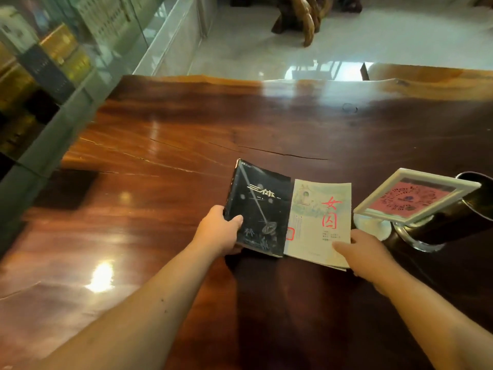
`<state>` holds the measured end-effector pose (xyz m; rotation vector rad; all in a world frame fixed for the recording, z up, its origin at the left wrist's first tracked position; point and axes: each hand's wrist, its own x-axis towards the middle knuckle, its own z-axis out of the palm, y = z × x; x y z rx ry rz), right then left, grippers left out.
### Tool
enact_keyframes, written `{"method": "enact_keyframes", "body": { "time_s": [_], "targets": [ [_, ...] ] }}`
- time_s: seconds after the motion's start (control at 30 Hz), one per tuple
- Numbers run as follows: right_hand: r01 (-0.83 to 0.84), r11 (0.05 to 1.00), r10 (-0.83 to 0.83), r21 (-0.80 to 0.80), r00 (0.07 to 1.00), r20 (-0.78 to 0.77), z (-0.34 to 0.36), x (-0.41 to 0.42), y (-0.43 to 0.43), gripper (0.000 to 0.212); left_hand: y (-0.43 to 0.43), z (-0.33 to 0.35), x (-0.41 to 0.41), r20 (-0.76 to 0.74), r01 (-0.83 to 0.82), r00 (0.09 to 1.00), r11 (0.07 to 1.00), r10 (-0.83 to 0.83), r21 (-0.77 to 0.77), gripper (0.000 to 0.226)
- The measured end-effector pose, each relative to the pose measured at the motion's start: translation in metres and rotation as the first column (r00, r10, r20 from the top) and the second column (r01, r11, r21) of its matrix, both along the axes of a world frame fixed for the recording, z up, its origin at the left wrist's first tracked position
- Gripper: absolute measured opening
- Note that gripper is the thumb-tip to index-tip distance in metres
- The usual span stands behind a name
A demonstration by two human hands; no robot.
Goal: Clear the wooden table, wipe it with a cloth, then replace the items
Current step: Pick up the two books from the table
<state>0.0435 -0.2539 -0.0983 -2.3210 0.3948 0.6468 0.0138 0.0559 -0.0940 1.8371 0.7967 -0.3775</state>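
Wooden table [165,161], glossy and dark red, fills the frame, with two books side by side at lower centre right.

Left hand [220,232] clamps the near left edge of the black book [260,209], thumb on the cover, fingers tucked underneath. Right hand [366,253] lies on the near right corner of the pale book [321,220] with red characters, fingers held loosely together on the cover. The books touch along their inner edges. Crowding them at right: a white-framed sign [416,198] with a pink card, tilted on a stand, and just behind it a dark metal cylinder [453,222] at the frame's right edge. Glass display case [53,76] lines the upper left; a carved wooden stool [301,17] stands at top centre.
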Motion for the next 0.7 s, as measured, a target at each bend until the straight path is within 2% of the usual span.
{"method": "enact_keyframes", "body": {
  "time_s": [0.1, 0.23, 0.33, 0.53, 0.7],
  "targets": [
    [0.060, 0.983, -0.047, 0.172, 0.996, -0.077, 0.012, -0.007, 0.019, 0.028, 0.046, 0.006, -0.028, 0.082, -0.036, 0.996, 0.991, 0.047, -0.126, 0.012],
    [0.105, 0.939, -0.086, 0.327, 0.994, -0.071, 0.042, 0.002, 0.075, 0.027, 0.118, 0.032, -0.069, 0.125, -0.065, 0.987, 0.967, 0.098, -0.246, 0.018],
    [0.121, 0.892, -0.103, 0.435, 0.993, -0.064, 0.060, 0.009, 0.134, 0.025, 0.172, 0.047, -0.103, 0.125, -0.112, 0.981, 0.955, 0.151, -0.276, 0.016],
    [0.217, 0.790, -0.179, 0.573, 0.976, -0.122, 0.069, 0.024, 0.275, 0.020, 0.266, 0.057, -0.173, 0.076, -0.217, 0.965, 0.931, 0.249, -0.292, 0.017],
    [0.206, 0.776, -0.116, 0.596, 0.976, -0.187, 0.054, 0.017, 0.402, 0.020, 0.321, 0.043, -0.211, 0.045, -0.302, 0.941, 0.893, 0.335, -0.333, 0.021]
  ]
}}
